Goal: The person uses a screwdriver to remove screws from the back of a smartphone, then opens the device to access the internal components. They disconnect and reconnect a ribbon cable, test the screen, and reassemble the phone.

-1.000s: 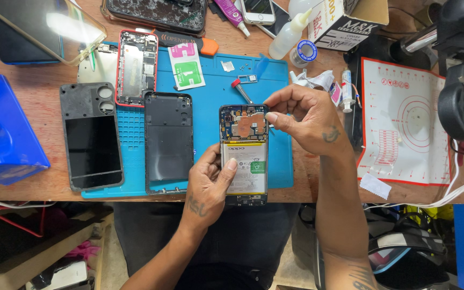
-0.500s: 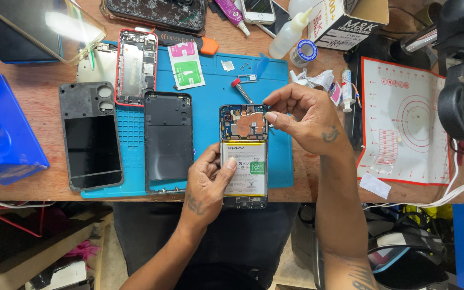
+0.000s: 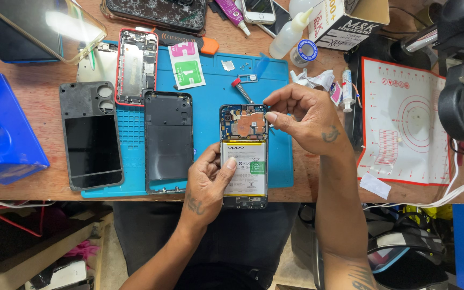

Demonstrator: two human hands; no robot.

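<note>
On the blue work mat [image 3: 210, 80], near its front right corner, lies one opened phone [image 3: 244, 156], battery and circuit board bared. His left hand [image 3: 206, 182] clasps its left edge, thumb pressed on the battery. His right hand [image 3: 302, 119] pinches thumb and forefinger shut at the phone's top right corner; what they grip I cannot tell. Left of the phone lie two black back covers [image 3: 167, 140] and one red-framed phone [image 3: 136, 65]. Just beyond it rests one red-handled screwdriver [image 3: 241, 88]. Open mat shows beside that.
</note>
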